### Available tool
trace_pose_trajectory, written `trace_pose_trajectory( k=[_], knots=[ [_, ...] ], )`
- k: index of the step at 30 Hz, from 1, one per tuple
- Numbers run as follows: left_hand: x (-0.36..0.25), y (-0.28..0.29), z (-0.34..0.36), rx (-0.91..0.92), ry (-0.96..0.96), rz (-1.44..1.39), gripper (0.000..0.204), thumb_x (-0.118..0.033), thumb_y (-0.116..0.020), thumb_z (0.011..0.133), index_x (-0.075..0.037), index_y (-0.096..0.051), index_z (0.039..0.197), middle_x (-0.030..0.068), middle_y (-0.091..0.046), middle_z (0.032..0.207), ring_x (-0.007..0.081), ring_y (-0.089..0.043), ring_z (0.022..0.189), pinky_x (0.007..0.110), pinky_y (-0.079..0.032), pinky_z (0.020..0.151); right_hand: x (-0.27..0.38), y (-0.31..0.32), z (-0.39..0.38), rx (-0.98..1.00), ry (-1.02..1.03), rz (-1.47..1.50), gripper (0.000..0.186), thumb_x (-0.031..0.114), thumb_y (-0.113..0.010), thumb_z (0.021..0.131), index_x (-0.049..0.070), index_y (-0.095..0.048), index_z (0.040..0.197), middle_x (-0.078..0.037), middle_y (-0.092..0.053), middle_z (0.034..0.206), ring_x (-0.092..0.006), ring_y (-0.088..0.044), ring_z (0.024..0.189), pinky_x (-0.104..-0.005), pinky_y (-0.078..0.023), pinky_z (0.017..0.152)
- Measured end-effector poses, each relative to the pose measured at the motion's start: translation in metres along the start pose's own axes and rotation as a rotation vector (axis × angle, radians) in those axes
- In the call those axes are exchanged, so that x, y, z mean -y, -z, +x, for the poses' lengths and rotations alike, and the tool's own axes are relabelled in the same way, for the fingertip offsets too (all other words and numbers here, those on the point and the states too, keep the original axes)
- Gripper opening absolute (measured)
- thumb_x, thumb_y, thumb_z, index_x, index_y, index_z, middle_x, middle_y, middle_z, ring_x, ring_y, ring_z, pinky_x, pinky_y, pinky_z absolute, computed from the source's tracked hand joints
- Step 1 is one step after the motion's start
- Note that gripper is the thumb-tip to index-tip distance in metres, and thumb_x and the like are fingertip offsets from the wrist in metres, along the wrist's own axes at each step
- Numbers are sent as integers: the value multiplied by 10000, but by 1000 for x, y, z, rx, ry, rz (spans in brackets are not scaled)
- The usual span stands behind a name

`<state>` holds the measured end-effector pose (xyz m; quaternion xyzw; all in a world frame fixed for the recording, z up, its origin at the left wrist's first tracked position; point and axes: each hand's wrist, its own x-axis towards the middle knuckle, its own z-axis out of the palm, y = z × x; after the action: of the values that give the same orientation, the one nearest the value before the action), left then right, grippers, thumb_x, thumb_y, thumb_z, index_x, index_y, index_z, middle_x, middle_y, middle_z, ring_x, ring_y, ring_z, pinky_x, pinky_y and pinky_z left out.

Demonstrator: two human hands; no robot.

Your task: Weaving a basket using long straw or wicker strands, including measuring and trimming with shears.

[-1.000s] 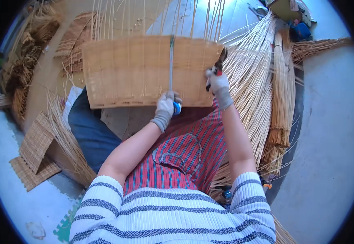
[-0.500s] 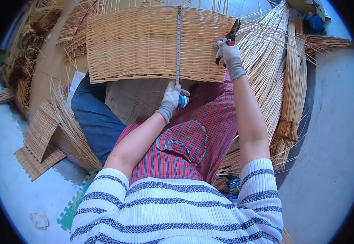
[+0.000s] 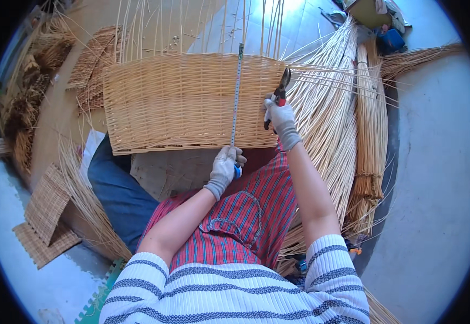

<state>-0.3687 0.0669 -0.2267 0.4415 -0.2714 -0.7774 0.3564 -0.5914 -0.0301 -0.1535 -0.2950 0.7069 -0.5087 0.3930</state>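
Note:
A woven wicker panel (image 3: pixel 170 102) lies in front of me, its near edge above my lap. My left hand (image 3: pixel 224 170), in a pale work glove, is closed around a tape measure (image 3: pixel 238 171) with a blue case at the panel's near edge. The measuring blade (image 3: pixel 236 100) runs straight across the weave, and its tip pokes a little past the far edge. Gloved too, my right hand (image 3: pixel 282 116) grips pruning shears (image 3: pixel 283 81) with dark blades and a red part, over the panel's right end. The blades point away from me.
Loose unwoven rods (image 3: pixel 164 27) stick out beyond the panel's far edge. On the right lie a fanned pile of pale rods (image 3: pixel 326 102) and a tied bundle (image 3: pixel 370 124). Small woven mats (image 3: pixel 48 205) lie at left, near dark fibre bundles (image 3: pixel 24 113). A blue container (image 3: pixel 391 40) stands at the far right.
The whole scene sits lower in the picture, showing more rods beyond the panel. The tape's tip now reaches slightly past the far edge. Both hands keep hold of their tools.

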Motion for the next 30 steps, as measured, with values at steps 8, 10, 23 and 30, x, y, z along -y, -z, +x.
trace_pose_trajectory(
  k=[8,10,23,30],
  knots=[
    [1,-38,-14,108,286,48,326,-318,-445,1161,-29,-595,1167,155,-724,812,227,-694,656,375,-591,605,-2,3,9,32,17,-191,205,249,-726,986,118,-759,1141,-51,-742,811,-180,-693,658,-364,-539,592],
    [5,-46,-14,122,241,60,311,-305,-395,1168,-45,-547,1245,160,-727,831,234,-706,665,372,-590,600,1,5,8,51,37,-264,201,223,-703,982,79,-754,1113,-62,-745,821,-180,-705,676,-362,-548,602],
    [2,-48,6,113,350,-11,354,-306,-418,1176,-85,-499,1440,144,-698,866,210,-672,634,361,-589,587,13,-5,0,71,-1,73,203,127,-719,1012,44,-707,1196,-79,-765,914,-209,-740,780,-357,-595,705],
    [25,-35,4,73,218,144,240,-246,-514,1148,-66,-631,1254,76,-666,761,170,-624,607,323,-500,547,-15,8,-36,41,99,-84,242,221,-747,978,71,-731,1168,-9,-672,775,-127,-621,608,-317,-491,548]
  ],
)
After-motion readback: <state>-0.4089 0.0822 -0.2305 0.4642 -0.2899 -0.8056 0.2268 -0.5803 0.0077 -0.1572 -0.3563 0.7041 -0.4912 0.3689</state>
